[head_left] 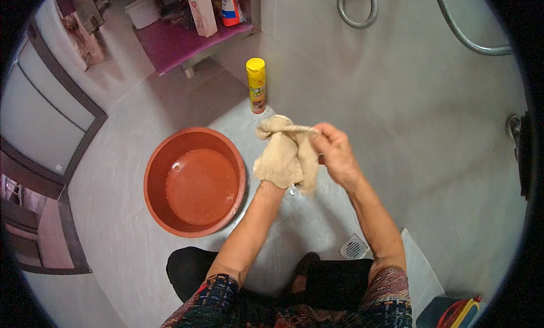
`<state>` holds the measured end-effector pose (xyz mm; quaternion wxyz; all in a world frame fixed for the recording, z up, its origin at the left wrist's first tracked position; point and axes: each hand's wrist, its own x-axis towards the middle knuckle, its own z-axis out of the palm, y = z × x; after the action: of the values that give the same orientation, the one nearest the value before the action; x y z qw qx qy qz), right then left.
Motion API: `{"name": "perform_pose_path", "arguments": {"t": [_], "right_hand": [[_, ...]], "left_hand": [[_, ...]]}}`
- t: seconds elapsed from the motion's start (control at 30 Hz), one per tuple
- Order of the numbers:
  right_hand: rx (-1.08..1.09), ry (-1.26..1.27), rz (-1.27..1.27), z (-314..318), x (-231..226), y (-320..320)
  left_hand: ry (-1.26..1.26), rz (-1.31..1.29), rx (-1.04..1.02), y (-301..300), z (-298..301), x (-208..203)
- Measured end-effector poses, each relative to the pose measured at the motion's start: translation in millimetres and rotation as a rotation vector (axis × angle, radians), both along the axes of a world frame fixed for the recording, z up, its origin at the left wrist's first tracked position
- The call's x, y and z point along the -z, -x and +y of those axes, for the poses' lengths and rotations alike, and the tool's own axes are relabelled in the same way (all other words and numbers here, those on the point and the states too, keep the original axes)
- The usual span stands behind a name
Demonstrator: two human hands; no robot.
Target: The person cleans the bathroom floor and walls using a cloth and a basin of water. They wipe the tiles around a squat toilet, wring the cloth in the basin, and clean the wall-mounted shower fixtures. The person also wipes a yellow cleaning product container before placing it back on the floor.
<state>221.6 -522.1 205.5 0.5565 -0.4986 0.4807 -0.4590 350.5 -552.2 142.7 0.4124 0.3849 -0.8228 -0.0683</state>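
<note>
A beige ribbed knit cloth (279, 159) hangs in front of me, bunched at its far end and draped over my left hand. The fabric covers that hand down to the wrist, so its fingers are hidden. On the right, my right hand (335, 152) is closed on a twisted edge of the cloth, thumb and fingers pinched together. Just left of my forearm, a round red-brown plastic basin (152, 183) stands on the floor with clear liquid in its bottom. Beyond the cloth, a yellow spray can (256, 85) stands upright.
A purple-topped shelf (164, 50) at the far left holds a white tub, a tall box and a red-and-blue package. Metal shower hose (371, 13) loops on the wall. A floor drain (354, 247) lies near my right knee, and a dark container (445, 314) sits lower right.
</note>
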Motion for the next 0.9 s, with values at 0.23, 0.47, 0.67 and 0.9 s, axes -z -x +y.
{"name": "perform_pose_path", "arguments": {"t": [0.23,0.47,0.67,0.9], "right_hand": [[0.115,-0.059,-0.362,-23.0,-16.9,17.9],[0.142,-0.024,-0.336,-33.2,-10.8,47.1],[0.15,0.095,-0.242,-46.3,21.4,53.3],[0.568,0.474,0.447,-25.5,-32.1,72.7]], "left_hand": [[-0.027,-0.337,-0.096,-31.1,1.7,15.9],[-0.009,-0.716,-0.058,-41.6,9.2,8.6],[-0.401,-0.678,0.124,-5.3,37.4,-22.3],[-0.799,0.642,0.494,-14.1,2.1,-38.7]]}}
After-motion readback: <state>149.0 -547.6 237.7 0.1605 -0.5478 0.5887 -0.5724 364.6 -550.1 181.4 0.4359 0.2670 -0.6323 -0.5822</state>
